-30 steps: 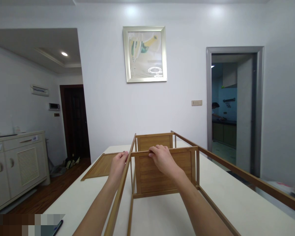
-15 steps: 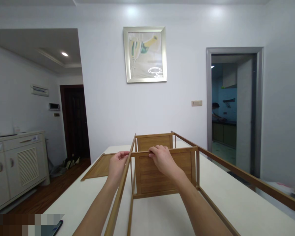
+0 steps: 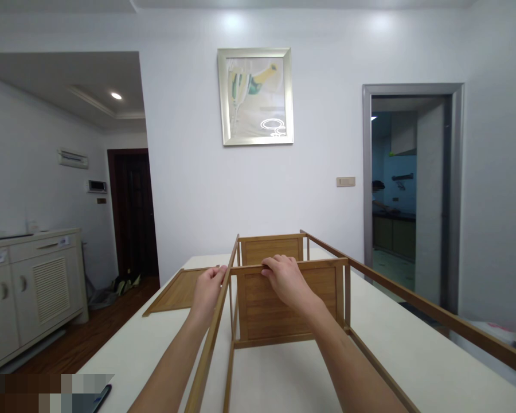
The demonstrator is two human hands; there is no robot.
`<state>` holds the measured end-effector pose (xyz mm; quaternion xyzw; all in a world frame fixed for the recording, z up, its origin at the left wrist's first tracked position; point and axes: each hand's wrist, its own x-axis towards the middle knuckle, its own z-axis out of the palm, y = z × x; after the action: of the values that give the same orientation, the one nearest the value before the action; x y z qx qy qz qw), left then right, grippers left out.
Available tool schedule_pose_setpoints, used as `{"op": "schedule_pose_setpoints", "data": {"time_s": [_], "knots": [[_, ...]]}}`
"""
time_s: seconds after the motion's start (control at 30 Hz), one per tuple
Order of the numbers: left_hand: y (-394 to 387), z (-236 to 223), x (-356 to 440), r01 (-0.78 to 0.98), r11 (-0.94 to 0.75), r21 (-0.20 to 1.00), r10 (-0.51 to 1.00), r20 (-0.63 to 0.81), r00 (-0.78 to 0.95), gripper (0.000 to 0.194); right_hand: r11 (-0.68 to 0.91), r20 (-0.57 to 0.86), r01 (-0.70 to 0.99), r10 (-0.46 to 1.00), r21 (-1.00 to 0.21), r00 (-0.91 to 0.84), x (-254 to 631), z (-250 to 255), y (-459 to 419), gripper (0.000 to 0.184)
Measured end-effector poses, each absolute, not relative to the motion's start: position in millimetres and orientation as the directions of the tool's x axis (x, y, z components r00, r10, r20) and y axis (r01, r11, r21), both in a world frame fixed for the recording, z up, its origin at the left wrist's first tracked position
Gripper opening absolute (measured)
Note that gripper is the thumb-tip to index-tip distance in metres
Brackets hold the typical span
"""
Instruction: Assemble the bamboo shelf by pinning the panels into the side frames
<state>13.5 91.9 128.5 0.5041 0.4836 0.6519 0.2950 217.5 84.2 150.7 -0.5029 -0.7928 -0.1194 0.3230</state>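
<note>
- Left hand (image 3: pixel 210 284): your forearm angles up; thumb and fingers close together at the left rail (image 3: pixel 214 321); can't tell whether they pinch anything.
- Right hand (image 3: pixel 284 275): you curl bent fingers over the upright panel (image 3: pixel 258 312).
- Wooden frame (image 3: pixel 413 297) lies on the white table (image 3: pixel 275 378).
- Loose panel (image 3: pixel 176 289) lies left.
- Cabinet (image 3: pixel 49 292): doors closed, contents hidden.

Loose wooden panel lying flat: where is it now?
In the head view, the loose panel lies on the white table, left of the wooden frame, partly behind the left hand.
</note>
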Motion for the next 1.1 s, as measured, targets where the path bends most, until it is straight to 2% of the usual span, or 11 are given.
{"op": "schedule_pose_setpoints", "data": {"time_s": [0.27,0.73,1.1], "knots": [[92.3,129.2,14.9,0.050,-0.396,0.917,0.864,0.390,-0.317,0.029,0.467,0.638,0.875,0.713,-0.125,-0.290,217.2,150.4,84.6,0.017],[100.2,126.1,12.1,-0.045,-0.425,0.904,0.859,0.388,-0.335,0.031,0.464,0.637,0.876,0.716,-0.129,-0.286,217.0,150.7,83.5,0.018],[93.9,126.7,12.7,0.064,-0.360,0.931,0.883,0.362,-0.297,0.038,0.482,0.670,0.867,0.687,-0.129,-0.282,216.5,149.3,82.6,0.017]]}}
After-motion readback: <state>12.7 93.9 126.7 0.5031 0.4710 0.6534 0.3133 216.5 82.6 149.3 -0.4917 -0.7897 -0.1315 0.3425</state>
